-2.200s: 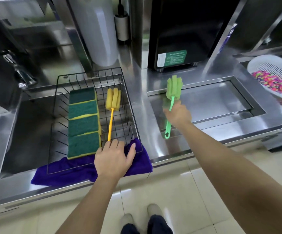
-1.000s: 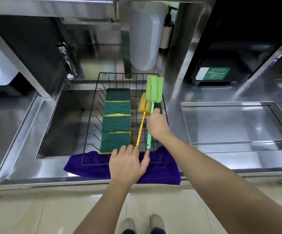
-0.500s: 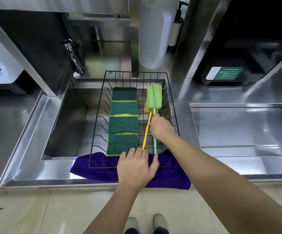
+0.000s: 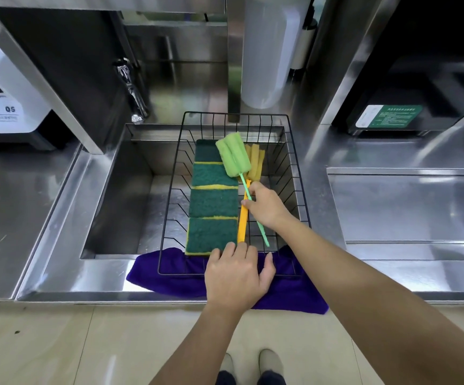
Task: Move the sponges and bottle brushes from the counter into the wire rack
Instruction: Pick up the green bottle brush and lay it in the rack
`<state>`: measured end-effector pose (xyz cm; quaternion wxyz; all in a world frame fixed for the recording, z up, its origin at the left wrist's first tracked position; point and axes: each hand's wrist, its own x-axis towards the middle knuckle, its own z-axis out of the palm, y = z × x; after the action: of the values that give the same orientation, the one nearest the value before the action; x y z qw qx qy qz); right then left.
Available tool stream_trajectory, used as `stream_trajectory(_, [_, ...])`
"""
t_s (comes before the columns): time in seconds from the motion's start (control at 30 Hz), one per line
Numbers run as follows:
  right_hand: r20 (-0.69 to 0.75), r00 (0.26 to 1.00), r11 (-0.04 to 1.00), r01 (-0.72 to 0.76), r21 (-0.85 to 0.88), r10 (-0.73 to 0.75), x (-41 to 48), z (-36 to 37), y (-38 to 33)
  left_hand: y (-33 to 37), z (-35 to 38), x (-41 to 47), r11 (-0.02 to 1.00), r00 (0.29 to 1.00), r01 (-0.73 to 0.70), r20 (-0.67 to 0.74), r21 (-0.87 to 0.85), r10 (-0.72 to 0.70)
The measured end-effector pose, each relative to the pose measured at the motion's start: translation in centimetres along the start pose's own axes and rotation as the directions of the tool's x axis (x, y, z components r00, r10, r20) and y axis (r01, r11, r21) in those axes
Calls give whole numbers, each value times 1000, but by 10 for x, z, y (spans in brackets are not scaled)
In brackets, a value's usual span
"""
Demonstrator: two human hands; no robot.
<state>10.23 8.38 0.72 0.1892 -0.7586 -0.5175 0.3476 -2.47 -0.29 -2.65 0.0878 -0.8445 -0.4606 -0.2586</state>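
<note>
1. Right hand grips the green brush over the rack, tilted across the yellow brush.
2. Left hand, fingers spread, rests on the rack's front edge.
3. 4 sponges lie inside the rack.

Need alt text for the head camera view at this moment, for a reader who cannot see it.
A person's right hand holds a green bottle brush by its handle over a black wire rack set across a steel sink. Inside lie four green sponges in a row and a yellow bottle brush. The left hand rests on the rack's near edge, over a purple cloth.
</note>
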Motion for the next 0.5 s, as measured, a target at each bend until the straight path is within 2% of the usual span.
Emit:
stream_trajectory(0.33, [-170,985,994,-4,105,22,-2,-5,7,0,0,-1,1000,1000,1,14,-3,-1])
stream_trajectory(0.5, [-175,982,995,-50,90,65,-2,-4,6,-1,1,-1,1000,1000,-5,-3,8,5])
